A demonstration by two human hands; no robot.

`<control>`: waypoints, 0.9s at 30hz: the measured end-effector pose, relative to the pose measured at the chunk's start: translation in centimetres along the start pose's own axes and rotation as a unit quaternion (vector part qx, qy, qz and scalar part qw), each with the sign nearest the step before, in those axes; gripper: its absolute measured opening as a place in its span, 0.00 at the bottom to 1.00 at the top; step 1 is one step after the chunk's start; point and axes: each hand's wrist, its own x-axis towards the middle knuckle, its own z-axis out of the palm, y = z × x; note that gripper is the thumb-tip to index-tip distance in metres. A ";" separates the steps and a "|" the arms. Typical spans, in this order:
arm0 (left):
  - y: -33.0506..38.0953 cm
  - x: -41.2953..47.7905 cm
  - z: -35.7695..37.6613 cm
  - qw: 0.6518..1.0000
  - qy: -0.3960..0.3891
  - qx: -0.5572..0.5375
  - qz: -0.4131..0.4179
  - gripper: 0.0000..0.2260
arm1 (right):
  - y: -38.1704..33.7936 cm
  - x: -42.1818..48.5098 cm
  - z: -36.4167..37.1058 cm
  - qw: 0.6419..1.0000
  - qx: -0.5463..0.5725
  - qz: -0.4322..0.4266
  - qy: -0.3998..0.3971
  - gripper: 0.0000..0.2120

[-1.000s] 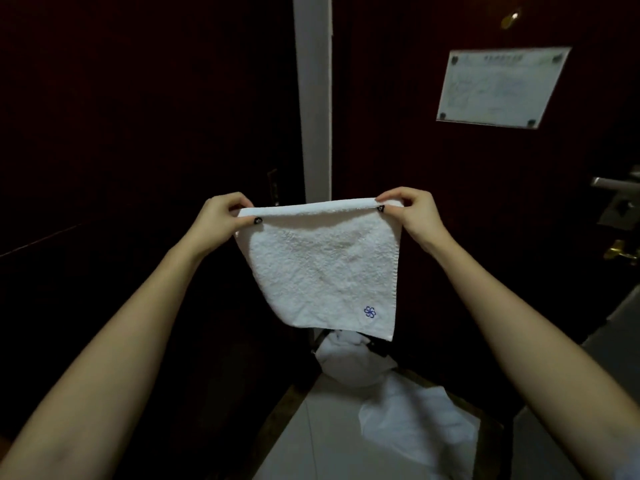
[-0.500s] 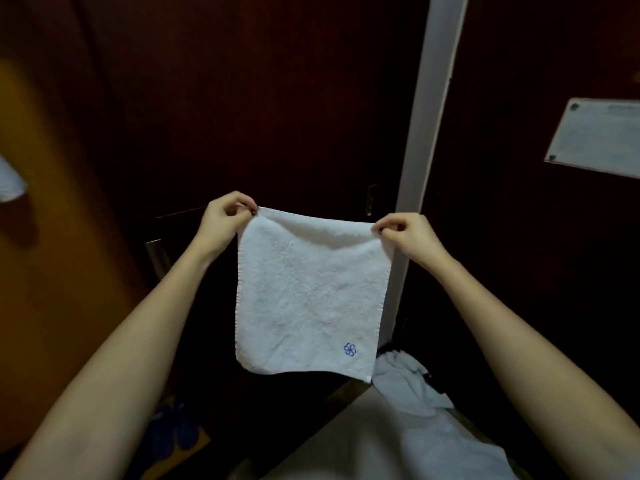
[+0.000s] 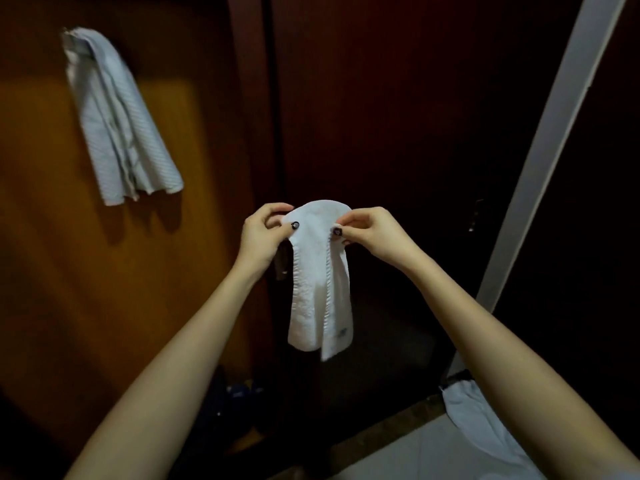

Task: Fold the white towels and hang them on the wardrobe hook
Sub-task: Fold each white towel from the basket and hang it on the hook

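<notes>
The white face towel (image 3: 320, 289) is held up before a dark wooden door (image 3: 398, 116). Its top corners are pinched close together by the fingers of the left hand (image 3: 261, 237) and right hand (image 3: 374, 237). A striped towel (image 3: 117, 119) is hung at upper left.

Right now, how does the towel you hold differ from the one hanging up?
The held towel is pinched between left hand and right hand; the hanging towel drapes alone on the orange panel. The held towel looks shorter and fluffy, the hanging towel longer and ribbed. Both are pale.
</notes>
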 end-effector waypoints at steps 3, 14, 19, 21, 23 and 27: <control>-0.7 -0.6 -2.9 0.998 0.020 -0.051 -0.025 0.11 | -1.7 1.0 4.0 0.999 -0.003 -0.039 0.034 0.02; -2.0 -3.1 -12.7 0.979 -0.048 -0.180 -0.078 0.04 | -6.4 3.2 15.1 0.994 -0.045 -0.103 -0.006 0.04; -1.8 -3.7 -15.5 0.969 -0.034 -0.226 -0.098 0.03 | -7.7 3.5 17.8 0.990 -0.066 -0.123 0.010 0.05; -1.7 -3.8 -16.4 0.969 -0.061 -0.223 -0.090 0.06 | -8.1 3.5 18.5 0.984 -0.085 -0.152 0.027 0.05; -1.7 -3.7 -17.0 0.973 -0.079 -0.201 -0.080 0.09 | -8.3 3.6 18.9 0.979 -0.095 -0.178 0.038 0.05; -1.6 -3.4 -17.4 0.975 -0.061 -0.198 -0.075 0.11 | -8.6 4.1 19.4 0.975 -0.098 -0.198 0.025 0.05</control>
